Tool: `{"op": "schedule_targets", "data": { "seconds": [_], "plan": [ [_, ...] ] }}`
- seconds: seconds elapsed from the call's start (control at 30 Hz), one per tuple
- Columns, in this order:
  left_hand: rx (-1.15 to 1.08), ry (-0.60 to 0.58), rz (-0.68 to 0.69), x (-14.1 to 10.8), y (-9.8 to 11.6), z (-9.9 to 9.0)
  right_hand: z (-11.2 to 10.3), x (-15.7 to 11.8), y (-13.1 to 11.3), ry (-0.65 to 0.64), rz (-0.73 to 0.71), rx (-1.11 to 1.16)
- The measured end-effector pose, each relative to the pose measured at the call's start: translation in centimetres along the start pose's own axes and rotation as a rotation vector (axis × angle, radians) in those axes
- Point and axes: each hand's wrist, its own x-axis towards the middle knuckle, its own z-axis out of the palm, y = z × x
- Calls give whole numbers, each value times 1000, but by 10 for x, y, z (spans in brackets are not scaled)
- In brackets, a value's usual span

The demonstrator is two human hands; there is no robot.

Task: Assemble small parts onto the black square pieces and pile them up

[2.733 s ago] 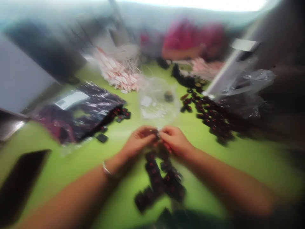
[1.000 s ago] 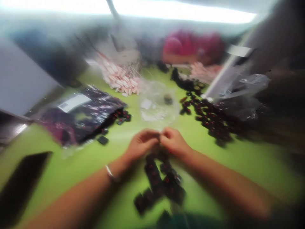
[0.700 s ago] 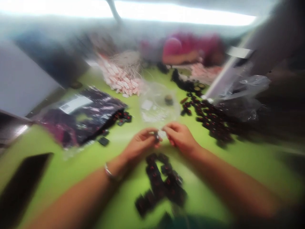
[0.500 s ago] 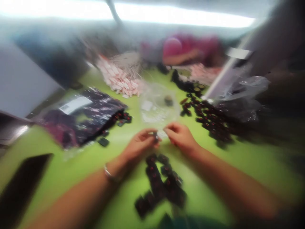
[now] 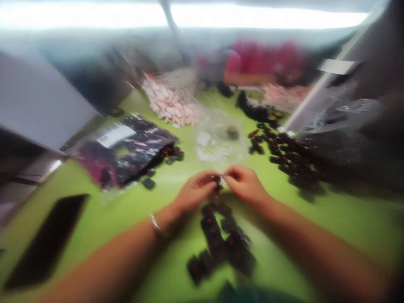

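Near the centre of the head view, my left hand (image 5: 197, 189) is closed on a small black part (image 5: 217, 181). My right hand (image 5: 244, 183) pinches beside it, its fingertips meeting the part; what they hold is too small and blurred to name. Just beyond both hands lies a clear plastic bag (image 5: 206, 120) with small white pieces (image 5: 214, 152) and a dark round item (image 5: 232, 132). Below the hands, a cluster of black parts (image 5: 217, 242) with red marks rests on the green table (image 5: 126, 256).
At left are a plastic bag of dark parts (image 5: 139, 147) and a dark flat object (image 5: 47, 242). Pink-white pieces with wires (image 5: 168, 103) lie behind. More black parts (image 5: 290, 158) spread at right near a post (image 5: 318, 90). A person in pink (image 5: 261, 63) sits opposite.
My right hand has come closer to my left, and the gap between their fingertips has closed. The whole view has shifted slightly, so the table items appear further right.
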Motion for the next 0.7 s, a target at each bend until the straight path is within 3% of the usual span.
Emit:
{"op": "schedule_targets", "data": {
  "seconds": [0.1,0.2,0.27,0.33,0.4,0.5,0.53,0.6,0.7],
  "plan": [
    [397,-30,126,-2,1,-4,-8,5,4,145,-28,-6],
    [836,-169,303,-4,3,-4,-12,8,8,215,-30,-1],
    [1000,-259,348,-4,5,-3,-13,8,8,225,-33,2],
    [1088,-267,377,-3,9,-6,-14,8,6,233,-44,-6],
    [1154,-132,420,0,17,-17,-18,10,5,255,-55,-34],
    [1340,369,438,6,32,-45,-28,16,6,205,-45,-142],
    [1445,468,407,8,36,-56,-32,18,7,144,-36,-204],
    [1639,593,240,11,40,-73,-38,21,9,-24,-9,-367],
    [1754,587,36,12,37,-87,-41,20,9,-220,27,-609]
  ]
}}
